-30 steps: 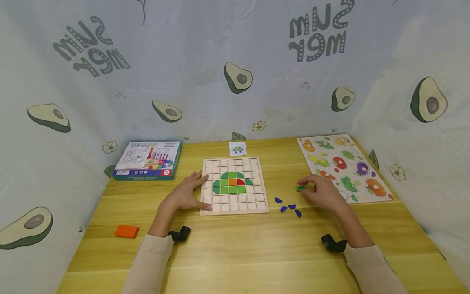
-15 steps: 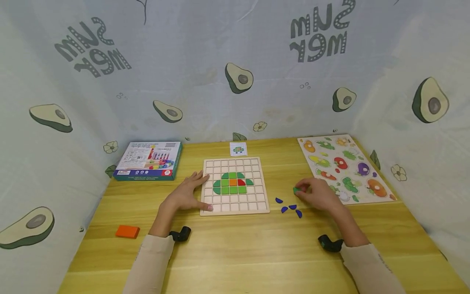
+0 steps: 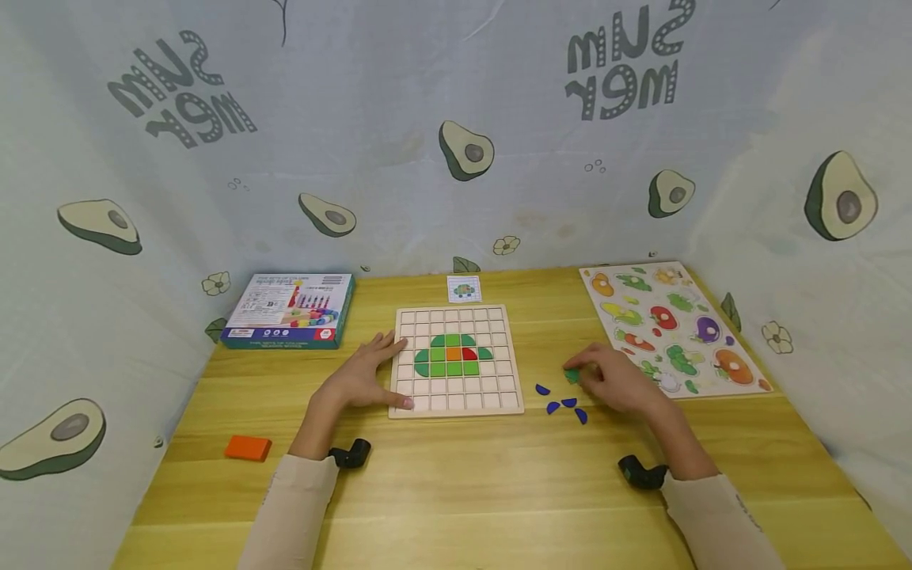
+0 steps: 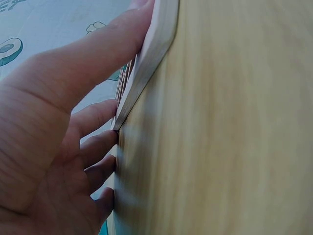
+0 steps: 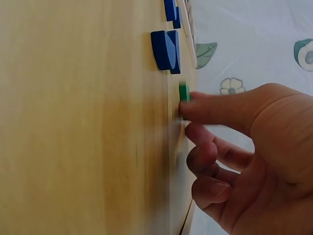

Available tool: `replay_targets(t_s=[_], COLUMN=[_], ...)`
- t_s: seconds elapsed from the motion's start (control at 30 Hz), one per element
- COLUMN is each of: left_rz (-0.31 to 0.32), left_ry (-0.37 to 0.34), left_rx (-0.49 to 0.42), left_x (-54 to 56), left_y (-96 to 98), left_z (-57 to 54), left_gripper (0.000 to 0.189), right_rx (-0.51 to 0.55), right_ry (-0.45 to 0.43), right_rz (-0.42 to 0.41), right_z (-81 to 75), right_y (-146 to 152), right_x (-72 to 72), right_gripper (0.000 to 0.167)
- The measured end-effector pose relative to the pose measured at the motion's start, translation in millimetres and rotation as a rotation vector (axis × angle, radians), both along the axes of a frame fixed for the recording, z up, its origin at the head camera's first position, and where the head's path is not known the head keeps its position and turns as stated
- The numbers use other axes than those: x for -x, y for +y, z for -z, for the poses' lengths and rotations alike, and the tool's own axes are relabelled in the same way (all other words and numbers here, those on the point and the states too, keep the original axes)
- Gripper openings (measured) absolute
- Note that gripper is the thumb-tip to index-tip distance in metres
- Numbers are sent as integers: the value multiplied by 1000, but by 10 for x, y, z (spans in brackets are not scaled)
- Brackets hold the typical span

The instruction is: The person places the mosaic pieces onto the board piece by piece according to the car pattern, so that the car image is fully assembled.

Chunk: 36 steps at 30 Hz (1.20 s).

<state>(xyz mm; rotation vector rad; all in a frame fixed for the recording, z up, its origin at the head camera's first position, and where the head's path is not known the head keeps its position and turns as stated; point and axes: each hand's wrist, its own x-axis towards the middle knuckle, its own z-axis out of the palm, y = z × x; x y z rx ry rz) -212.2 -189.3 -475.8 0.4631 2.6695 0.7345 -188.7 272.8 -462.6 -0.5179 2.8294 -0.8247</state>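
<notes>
My left hand [image 3: 361, 375] rests at the left edge of a square wooden grid board [image 3: 509, 400], thumb on its near corner and fingers spread. In the left wrist view the thumb [image 4: 105, 49] lies along the board's rim [image 4: 155, 54]. On the grid, green tiles [image 3: 437, 369], an orange tile [image 3: 454, 354] and a red quarter-round tile [image 3: 469, 354] form a turtle-like shape. To the right, my right hand [image 3: 618, 380] pinches a small green piece [image 5: 184, 91] between thumb and fingers, low over the table. The fingers partly hide it. Several blue half-round pieces [image 3: 552, 408] lie beside that hand.
Behind the board is a small pattern card [image 3: 465, 288]. A boxed toy set [image 3: 288, 311] stands back left, an orange block [image 3: 248, 448] front left. A vegetable puzzle board [image 3: 620, 277] lies at the right, close to my right hand. A printed cloth [image 3: 399, 158] encloses the table.
My right hand has shifted slightly left and toward me, and the green piece in its fingers has turned. My left hand has stayed on the board.
</notes>
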Motion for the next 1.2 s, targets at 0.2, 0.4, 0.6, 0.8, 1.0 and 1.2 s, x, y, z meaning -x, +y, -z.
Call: replay_targets(t_s=[0.2, 0.4, 0.6, 0.8, 1.0, 1.2], left_rz=[1, 2, -1, 2, -6, -1], left_ry=[0, 4, 2, -3, -7, -2], left_rx=[-2, 3, 2, 4, 2, 9], left_x=[1, 10, 7, 4, 12, 13], left_y=[5, 2, -7, -4, 1, -2], left_z=[6, 14, 4, 8, 29, 26], left_gripper=[118, 118, 118, 118, 118, 118], right_rx=[16, 34, 39, 54, 64, 72], right_ry=[-8, 11, 16, 23, 30, 79], right_rz=[16, 18, 32, 62, 45, 17], right_z=[25, 7, 3, -10, -48, -45], right_y=[-19, -54, -84, -134, -220, -375], right_x=[0, 4, 13, 23, 66, 120], right_gripper=[25, 23, 21, 19, 19, 18])
